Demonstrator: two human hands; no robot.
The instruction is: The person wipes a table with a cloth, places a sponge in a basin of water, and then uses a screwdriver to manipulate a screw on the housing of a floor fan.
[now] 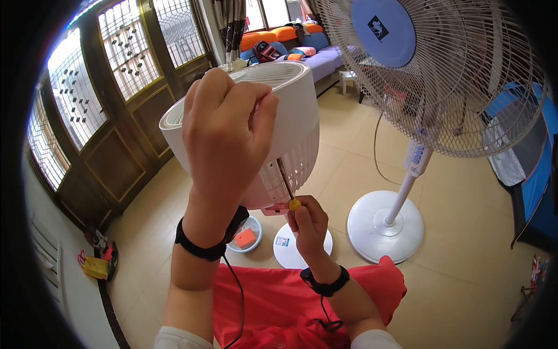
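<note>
A white fan head (290, 96) with a round rim and a slotted lower housing stands tilted before me. My left hand (226, 128) is raised against its near side, fingers curled and thumb meeting the index finger; whatever lies between them, if anything, is hidden. Lower down, my right hand (311, 224) is closed round a screwdriver (294, 204) with a yellow handle. Its thin shaft points up to the slotted housing; I cannot tell whether the tip sits in a screw. Below the fan head is its round white base (319, 247).
At right stands a large pedestal fan (385, 227) with a wire cage. A blue basin (256, 235) holding an orange block rests on the floor. Red cloth (256, 296) covers my lap. A blue tent (537, 174) is at far right, a sofa (325, 61) at the back.
</note>
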